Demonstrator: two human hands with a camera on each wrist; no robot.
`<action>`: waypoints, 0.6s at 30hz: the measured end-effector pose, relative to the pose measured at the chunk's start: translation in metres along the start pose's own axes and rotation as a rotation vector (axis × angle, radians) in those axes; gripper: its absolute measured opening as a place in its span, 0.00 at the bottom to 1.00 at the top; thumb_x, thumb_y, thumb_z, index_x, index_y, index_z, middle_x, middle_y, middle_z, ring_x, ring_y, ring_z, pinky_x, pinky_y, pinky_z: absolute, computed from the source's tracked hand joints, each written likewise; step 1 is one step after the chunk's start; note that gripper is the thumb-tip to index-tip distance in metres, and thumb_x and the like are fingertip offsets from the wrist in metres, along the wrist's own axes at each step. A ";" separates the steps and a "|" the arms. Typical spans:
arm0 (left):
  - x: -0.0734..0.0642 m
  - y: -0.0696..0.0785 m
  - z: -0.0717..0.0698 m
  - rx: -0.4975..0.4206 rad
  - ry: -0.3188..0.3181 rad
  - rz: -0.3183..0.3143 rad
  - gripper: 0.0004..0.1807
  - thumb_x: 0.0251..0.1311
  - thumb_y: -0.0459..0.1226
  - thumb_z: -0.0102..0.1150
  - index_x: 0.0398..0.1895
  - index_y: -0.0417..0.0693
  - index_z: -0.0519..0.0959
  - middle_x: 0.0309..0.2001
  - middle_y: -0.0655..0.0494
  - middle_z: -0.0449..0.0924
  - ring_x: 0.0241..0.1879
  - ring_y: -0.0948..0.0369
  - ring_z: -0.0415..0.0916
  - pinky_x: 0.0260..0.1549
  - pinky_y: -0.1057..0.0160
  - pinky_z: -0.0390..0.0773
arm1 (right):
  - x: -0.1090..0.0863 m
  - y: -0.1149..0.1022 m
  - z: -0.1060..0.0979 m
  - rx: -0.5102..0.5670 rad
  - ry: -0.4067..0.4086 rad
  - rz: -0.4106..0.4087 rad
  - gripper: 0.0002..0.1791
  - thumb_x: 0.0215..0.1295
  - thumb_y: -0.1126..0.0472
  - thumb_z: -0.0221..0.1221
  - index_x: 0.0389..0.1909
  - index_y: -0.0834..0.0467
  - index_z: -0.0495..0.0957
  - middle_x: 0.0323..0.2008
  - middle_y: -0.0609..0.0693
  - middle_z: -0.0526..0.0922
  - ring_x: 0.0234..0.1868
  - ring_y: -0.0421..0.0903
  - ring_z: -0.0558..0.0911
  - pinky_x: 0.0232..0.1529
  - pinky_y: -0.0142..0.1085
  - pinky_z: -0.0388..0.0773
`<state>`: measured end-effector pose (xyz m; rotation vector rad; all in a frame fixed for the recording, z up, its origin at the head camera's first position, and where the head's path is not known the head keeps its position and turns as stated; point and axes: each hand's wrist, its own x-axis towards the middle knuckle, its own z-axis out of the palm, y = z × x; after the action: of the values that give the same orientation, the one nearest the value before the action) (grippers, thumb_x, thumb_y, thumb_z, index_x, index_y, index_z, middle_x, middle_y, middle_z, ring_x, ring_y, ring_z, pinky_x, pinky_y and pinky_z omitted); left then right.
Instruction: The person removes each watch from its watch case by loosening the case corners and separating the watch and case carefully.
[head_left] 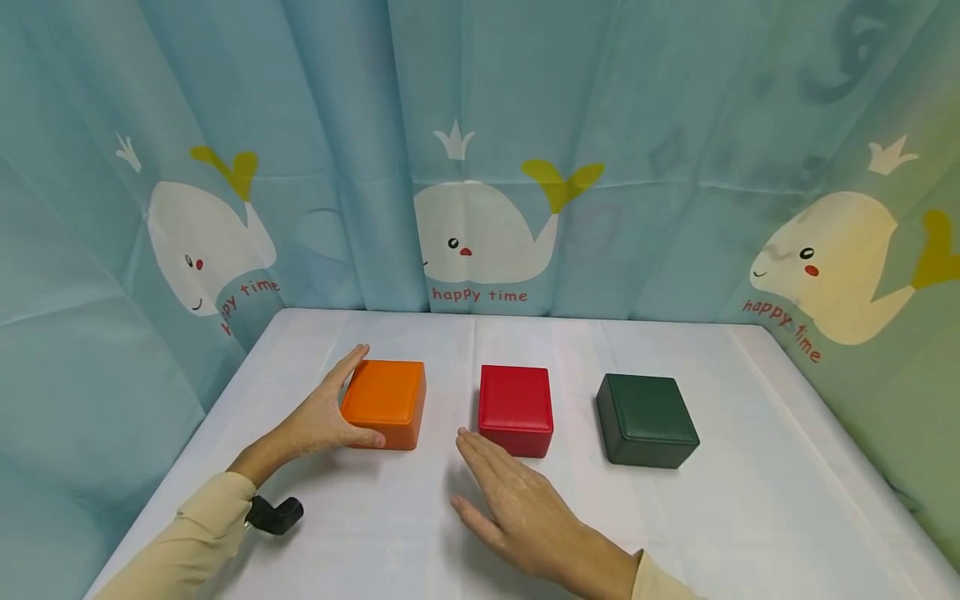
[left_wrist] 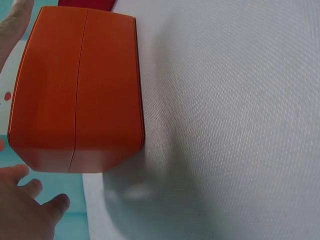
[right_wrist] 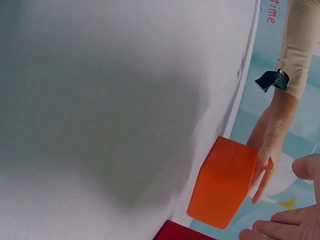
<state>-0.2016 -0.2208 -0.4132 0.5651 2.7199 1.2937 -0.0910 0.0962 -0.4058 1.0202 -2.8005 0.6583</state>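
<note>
An orange box (head_left: 384, 393) with a lid seam rests on the white table. Spread around its left side is my left hand (head_left: 324, 415), thumb by the front face and fingers by the back left corner. In the left wrist view, a gap shows between the fingers (left_wrist: 30, 197) and the orange box (left_wrist: 77, 90). My right hand (head_left: 528, 512) hovers in front of a red box (head_left: 515, 400), its fingers straight and nothing held. The fingertips overlap the red box's lower left edge in the head view; whether they touch it I cannot tell.
To the right of the red box stands a dark green box (head_left: 649, 410) of similar shape. A light blue curtain (head_left: 337, 100) with printed whales surrounds the white table (head_left: 720, 533). A black wrist mount (head_left: 276, 516) sticks out from the left sleeve.
</note>
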 end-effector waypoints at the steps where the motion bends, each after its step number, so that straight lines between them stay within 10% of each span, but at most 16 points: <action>1: 0.000 0.000 0.000 0.008 -0.002 0.002 0.72 0.41 0.48 0.85 0.83 0.50 0.42 0.81 0.43 0.40 0.76 0.41 0.46 0.65 0.27 0.48 | 0.001 0.000 0.001 0.003 0.001 0.003 0.39 0.73 0.46 0.58 0.78 0.60 0.59 0.76 0.52 0.63 0.74 0.48 0.63 0.66 0.47 0.68; 18: 0.004 -0.002 -0.004 0.033 -0.030 0.016 0.69 0.44 0.48 0.82 0.83 0.51 0.43 0.76 0.37 0.48 0.71 0.40 0.53 0.65 0.30 0.56 | 0.022 0.002 0.008 0.066 -0.020 0.057 0.35 0.77 0.49 0.54 0.77 0.61 0.60 0.75 0.52 0.64 0.74 0.47 0.64 0.68 0.45 0.65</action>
<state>-0.2067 -0.2229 -0.4118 0.6056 2.7223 1.2358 -0.1083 0.0811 -0.4087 0.9667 -2.8523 0.7553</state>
